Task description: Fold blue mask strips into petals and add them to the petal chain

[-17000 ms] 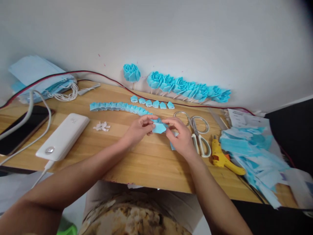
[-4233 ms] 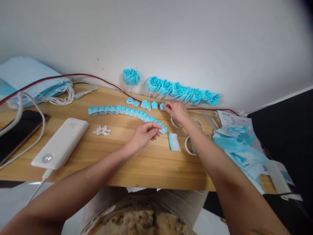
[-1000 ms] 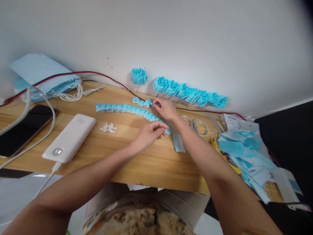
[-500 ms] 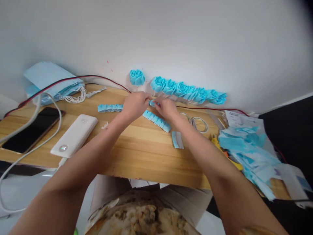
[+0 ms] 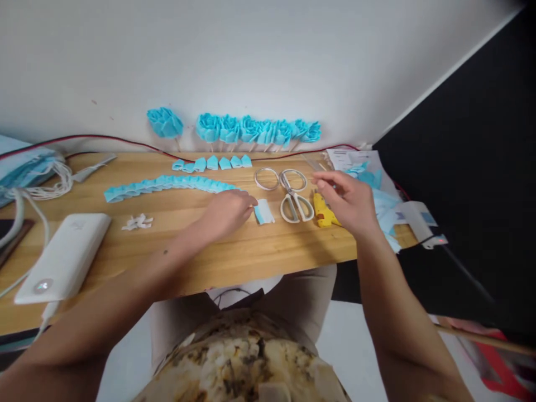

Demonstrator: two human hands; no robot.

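My left hand (image 5: 232,212) is low over the table, its fingertips pressed together beside a small blue-and-white strip of fabric (image 5: 265,212). Whatever is in that pinch is too small to make out. My right hand (image 5: 347,198) hovers above a yellow glue gun (image 5: 324,211), fingers loosely curled and nothing clearly visible in them. White-handled scissors (image 5: 295,198) lie between my hands. Behind my left hand a long curved row of overlapping folded blue pieces (image 5: 167,184) runs leftward. A shorter row of folded blue pieces (image 5: 213,162) sits farther back.
Blue fabric flowers (image 5: 251,129) on sticks lean along the wall. A white power bank (image 5: 62,257), white scraps (image 5: 138,222) and a stack of blue masks (image 5: 25,170) are at left. A ring (image 5: 267,178), paper (image 5: 355,156) and blue scraps (image 5: 383,204) lie rightward.
The view has swung right. My hands have parted from the folded pieces at the back; the left came nearer to the loose strip, the right moved right, over the glue gun. The scissors now show.
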